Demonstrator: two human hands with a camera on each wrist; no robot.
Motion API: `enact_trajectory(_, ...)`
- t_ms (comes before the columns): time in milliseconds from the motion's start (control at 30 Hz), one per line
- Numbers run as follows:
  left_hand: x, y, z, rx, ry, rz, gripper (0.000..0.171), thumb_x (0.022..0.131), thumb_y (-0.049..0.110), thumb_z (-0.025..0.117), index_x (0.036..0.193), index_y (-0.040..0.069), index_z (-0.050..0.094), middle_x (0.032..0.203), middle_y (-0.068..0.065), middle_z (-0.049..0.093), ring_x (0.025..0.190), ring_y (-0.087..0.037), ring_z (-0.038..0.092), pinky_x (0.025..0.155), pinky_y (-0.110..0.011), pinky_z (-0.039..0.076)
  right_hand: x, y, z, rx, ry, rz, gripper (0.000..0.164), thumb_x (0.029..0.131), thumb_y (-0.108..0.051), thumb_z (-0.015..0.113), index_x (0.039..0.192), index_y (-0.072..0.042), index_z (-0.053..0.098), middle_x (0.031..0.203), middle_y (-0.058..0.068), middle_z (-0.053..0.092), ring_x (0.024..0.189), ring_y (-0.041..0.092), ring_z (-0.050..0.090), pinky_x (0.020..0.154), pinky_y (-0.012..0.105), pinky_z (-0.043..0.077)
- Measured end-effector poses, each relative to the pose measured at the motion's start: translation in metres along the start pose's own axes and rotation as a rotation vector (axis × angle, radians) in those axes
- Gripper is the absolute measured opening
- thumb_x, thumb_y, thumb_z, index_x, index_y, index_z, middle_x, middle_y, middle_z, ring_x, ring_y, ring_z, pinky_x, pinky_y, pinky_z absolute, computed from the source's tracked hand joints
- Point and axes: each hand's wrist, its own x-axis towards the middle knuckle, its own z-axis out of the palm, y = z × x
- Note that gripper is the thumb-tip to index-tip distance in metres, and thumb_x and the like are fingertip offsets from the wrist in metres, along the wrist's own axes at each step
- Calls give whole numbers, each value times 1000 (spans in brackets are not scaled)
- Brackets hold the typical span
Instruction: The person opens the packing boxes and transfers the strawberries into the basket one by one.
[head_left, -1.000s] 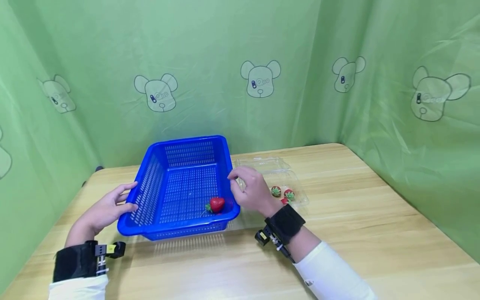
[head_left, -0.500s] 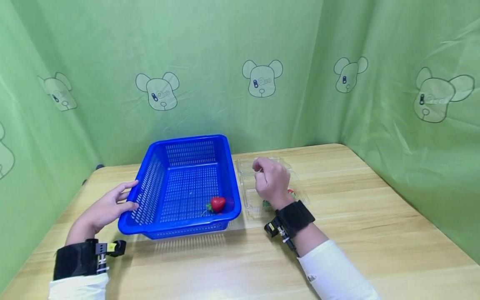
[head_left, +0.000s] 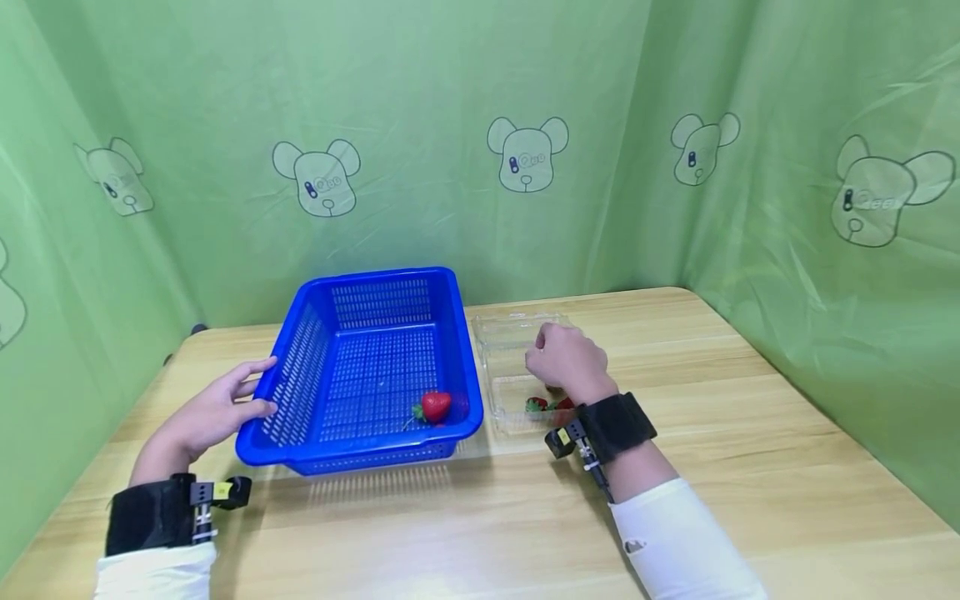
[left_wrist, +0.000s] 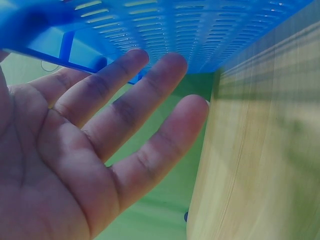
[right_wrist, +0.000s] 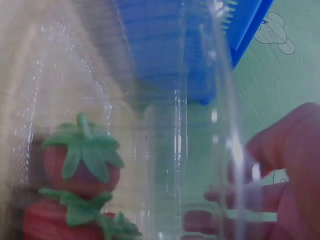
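The blue plastic rectangular basket with slotted walls (head_left: 360, 448) stands on the light wood-grain desk (head_left: 420, 533), left of centre in the head frame. One red strawberry with green leaves (head_left: 435, 406) lies inside, at the basket's lower right corner.

The left hand (head_left: 206, 415), at the left of the head frame, is positioned at the basket's left side. Its fingers are extended and relaxed; the left wrist view shows the fingers close to the slotted wall, without wrapping around it.

The clear plastic container (head_left: 512, 395) lies on the desk, just right of the basket. The right hand (head_left: 567, 360) is above it, right of centre, with the fingers bent. Whether they grip anything cannot be determined: the right wrist view shows them blurred, through the clear plastic. Red strawberries with green leaves (right_wrist: 82, 165) occupy the lower left of that view, inside the container.

Each wrist carries a black strap (head_left: 618, 425) with a small camera, next to a white sleeve (head_left: 682, 533). A green curtain printed with outlined bear heads (head_left: 420, 100) fills the upper frame.
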Motion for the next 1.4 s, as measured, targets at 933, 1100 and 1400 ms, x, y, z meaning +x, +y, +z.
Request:
enact_trajectory(933,1,2,0,-1,-1,-29,69,96,13,51,150,0,10,140,-42,33,109,-44,57,91,-57,49,7,18,20,-81,-135,-50,28,73,-4,64,101,-6,66,99,14,66,77,30,57,60,41,46)
enact_trajectory(1100,2,3,1,-3,-9,-29,69,96,12,51,150,0,9,140,-42,31,109,-44,57,91,-57,49,6,19,21,-52,-128,-43,14,73,-2,63,86,-7,65,88,11,64,72,27,57,56,37,46)
enact_trajectory(1400,2,1,0,-3,-6,-29,69,96,13,51,150,0,9,140,-42,33,108,-43,58,90,-56,50,5,16,19,16,-120,-50,13,77,-1,60,89,-3,65,91,13,63,72,26,58,61,35,48)
